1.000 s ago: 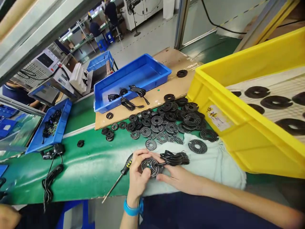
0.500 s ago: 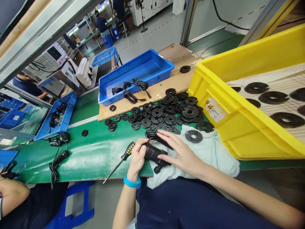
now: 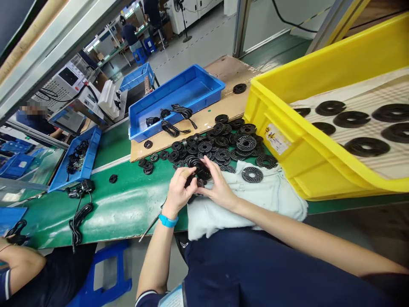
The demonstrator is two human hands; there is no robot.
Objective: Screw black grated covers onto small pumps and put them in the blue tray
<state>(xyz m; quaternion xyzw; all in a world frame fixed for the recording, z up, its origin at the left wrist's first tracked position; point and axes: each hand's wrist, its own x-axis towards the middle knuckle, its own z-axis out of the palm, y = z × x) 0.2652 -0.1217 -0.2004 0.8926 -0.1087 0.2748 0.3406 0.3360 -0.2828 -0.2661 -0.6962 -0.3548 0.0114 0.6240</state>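
My left hand (image 3: 179,189) and my right hand (image 3: 217,187) close together around a black device with a coiled cord (image 3: 198,171), held just above the edge of a white cloth (image 3: 255,200). A blue band circles my left wrist. Behind my hands lies a heap of black slotted discs (image 3: 220,145) on the green belt (image 3: 121,204). One single disc (image 3: 252,174) rests on the cloth to the right. A screwdriver (image 3: 151,224) lies on the belt under my left forearm, mostly hidden.
A yellow crate (image 3: 287,128) with black rings on paper stands at the right. A blue tray (image 3: 179,102) holding corded parts sits on a cardboard sheet behind. Another blue tray (image 3: 79,157) and loose corded devices (image 3: 78,200) lie at the left. A co-worker's arm (image 3: 19,264) shows at bottom left.
My hands have lifted the black device off the cloth and moved it up toward the disc heap. The right hand went from lying flat over it to gripping it.
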